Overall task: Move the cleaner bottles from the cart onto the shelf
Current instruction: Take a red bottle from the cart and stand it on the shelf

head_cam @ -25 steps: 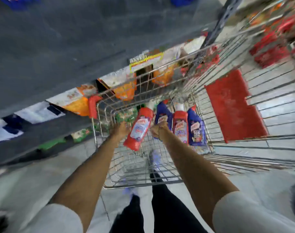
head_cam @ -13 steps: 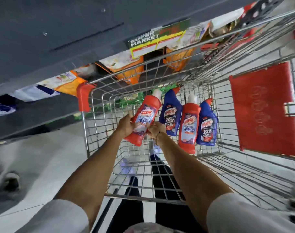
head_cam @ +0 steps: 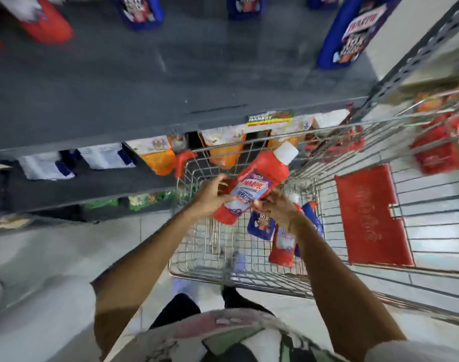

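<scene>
I hold a red cleaner bottle (head_cam: 257,184) with a white cap above the wire cart (head_cam: 212,267), tilted with the cap up and to the right. My left hand (head_cam: 212,195) grips its left side and my right hand (head_cam: 278,206) grips its lower right side. Below my right hand, a blue bottle (head_cam: 261,222), another red bottle (head_cam: 282,246) and a second blue one (head_cam: 312,212) lie in the cart, partly hidden by my right wrist. The dark grey shelf (head_cam: 144,100) spreads ahead of the cart, with blue bottles (head_cam: 351,35) and a red bottle (head_cam: 45,22) standing at its back.
A red folding seat flap (head_cam: 369,218) lies in the cart's right part. Lower shelves hold orange packs (head_cam: 160,158) and white-blue packs (head_cam: 105,155). A perforated grey upright (head_cam: 411,61) stands at the right. A price tag (head_cam: 270,121) hangs on the shelf edge.
Both hands have lifted the red bottle out of the cart and up toward the shelf. The view has tilted up, and the shelf top with its bottles has come into sight.
</scene>
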`<state>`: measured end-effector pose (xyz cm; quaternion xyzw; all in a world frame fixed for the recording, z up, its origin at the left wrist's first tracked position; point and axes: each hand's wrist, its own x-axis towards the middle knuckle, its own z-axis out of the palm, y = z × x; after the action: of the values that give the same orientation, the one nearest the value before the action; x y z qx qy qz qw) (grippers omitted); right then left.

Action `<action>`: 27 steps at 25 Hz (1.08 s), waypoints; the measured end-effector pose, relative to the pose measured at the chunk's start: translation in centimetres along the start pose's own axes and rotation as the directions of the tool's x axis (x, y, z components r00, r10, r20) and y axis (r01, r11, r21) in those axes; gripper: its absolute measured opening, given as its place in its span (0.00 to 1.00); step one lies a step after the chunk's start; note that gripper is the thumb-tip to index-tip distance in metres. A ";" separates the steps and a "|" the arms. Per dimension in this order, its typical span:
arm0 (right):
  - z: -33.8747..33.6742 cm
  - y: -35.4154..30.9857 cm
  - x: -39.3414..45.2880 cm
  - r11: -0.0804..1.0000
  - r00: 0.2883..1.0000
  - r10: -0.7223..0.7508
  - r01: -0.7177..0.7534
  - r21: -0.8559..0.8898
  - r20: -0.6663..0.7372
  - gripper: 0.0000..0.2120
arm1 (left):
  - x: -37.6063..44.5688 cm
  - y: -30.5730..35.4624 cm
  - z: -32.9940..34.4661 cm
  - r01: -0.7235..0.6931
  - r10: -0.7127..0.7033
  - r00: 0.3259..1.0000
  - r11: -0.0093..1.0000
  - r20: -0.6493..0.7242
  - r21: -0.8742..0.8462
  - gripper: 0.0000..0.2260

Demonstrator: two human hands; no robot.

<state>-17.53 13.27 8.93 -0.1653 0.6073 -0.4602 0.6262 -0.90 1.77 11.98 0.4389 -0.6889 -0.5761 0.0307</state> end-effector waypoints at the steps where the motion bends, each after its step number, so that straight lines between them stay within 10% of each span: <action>1: 0.8 -1.7 -0.5 0.991 0.996 -0.076 0.080 -0.103 0.045 0.14 | -0.9 0.7 -1.2 -0.037 0.036 0.999 0.999 -0.031 -0.018 0.27; 11: 19.1 -15.2 -0.1 0.874 0.881 -0.442 0.466 -0.139 0.171 0.16 | -11.3 2.8 -19.2 -0.399 0.285 0.862 0.891 -0.420 -0.216 0.17; 27: 50.1 -20.2 6.7 0.726 0.737 -0.656 0.675 -0.131 0.163 0.11 | -15.2 -6.3 -45.3 -0.504 0.302 0.638 0.859 -0.708 -0.088 0.18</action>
<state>19.51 -20.14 30.73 -0.4524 0.5130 -0.5873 0.4328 36.84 -22.91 29.06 0.4406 -0.6231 -0.4464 0.4672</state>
